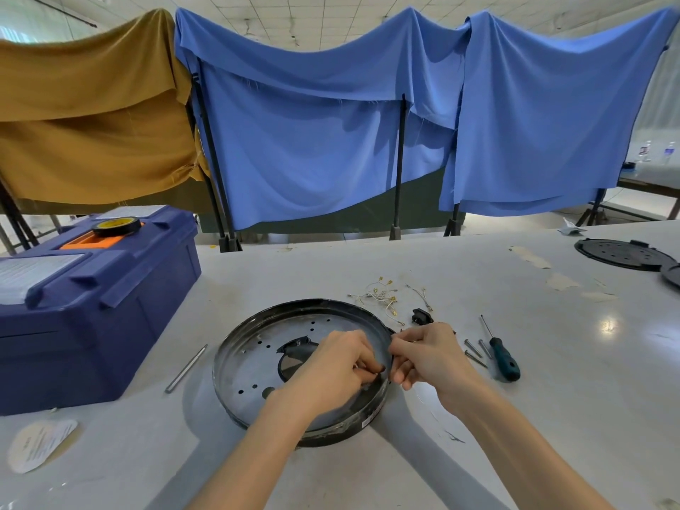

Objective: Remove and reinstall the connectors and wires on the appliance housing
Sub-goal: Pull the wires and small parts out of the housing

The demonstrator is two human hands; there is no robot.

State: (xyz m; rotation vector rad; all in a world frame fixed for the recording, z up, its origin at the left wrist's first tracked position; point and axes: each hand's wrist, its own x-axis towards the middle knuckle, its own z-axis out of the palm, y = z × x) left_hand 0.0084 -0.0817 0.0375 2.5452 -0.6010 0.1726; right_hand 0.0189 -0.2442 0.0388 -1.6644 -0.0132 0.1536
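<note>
A round black appliance housing (257,347) with a shallow rim and a perforated metal floor lies on the white table. My left hand (335,366) reaches inside it near the right rim, fingers curled and pinching a small dark part at the wall. My right hand (427,353) is just outside the same stretch of rim, its fingers curled against the wall from outside. What sits between the fingertips is too small to tell. A tangle of white wires (379,294) with brass terminals lies behind the housing, and a small black connector (420,315) sits beside it.
A blue toolbox (92,300) with a tape roll on top stands at the left. A metal rod (186,368) lies left of the housing. A green-handled screwdriver (502,357) and screws (476,349) lie to the right. Black round covers (622,254) sit far right.
</note>
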